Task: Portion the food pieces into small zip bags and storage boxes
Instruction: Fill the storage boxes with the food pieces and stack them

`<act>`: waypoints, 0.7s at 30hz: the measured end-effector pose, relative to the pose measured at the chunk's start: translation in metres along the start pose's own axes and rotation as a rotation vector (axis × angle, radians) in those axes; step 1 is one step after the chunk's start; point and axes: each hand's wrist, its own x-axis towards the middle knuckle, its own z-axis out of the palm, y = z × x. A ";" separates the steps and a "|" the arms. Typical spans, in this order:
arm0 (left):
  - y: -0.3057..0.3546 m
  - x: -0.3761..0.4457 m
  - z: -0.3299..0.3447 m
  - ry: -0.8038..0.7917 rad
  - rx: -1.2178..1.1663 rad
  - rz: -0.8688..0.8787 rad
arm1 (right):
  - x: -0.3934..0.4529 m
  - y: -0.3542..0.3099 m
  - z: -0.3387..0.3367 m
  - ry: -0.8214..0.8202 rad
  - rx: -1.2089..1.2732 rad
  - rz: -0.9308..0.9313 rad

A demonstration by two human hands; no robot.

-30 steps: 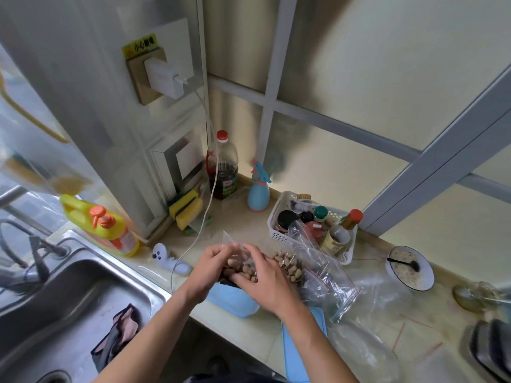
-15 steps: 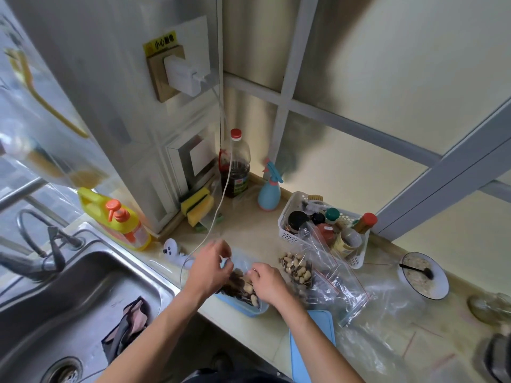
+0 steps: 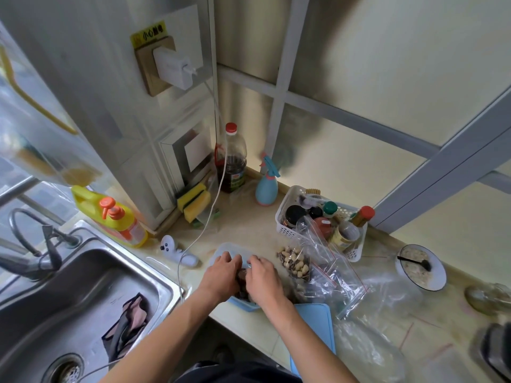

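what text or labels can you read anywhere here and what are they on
"小心" followed by two blurred characters: yellow warning sticker above the wall socket.
Green label on the dark sauce bottle: print too small to read.
Label on the yellow detergent jug: blurred, not readable.
Jars and bottles in the white basket: labels too small to read.
Nothing else readable.
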 end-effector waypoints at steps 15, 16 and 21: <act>0.000 0.003 0.011 0.125 -0.101 -0.030 | -0.053 0.135 -0.011 -0.266 -0.279 0.081; 0.000 0.002 0.013 0.151 -0.118 -0.031 | -0.054 0.135 -0.007 -0.274 -0.327 0.051; -0.001 -0.002 0.017 0.212 -0.148 -0.043 | -0.055 0.141 0.000 -0.221 -0.399 -0.030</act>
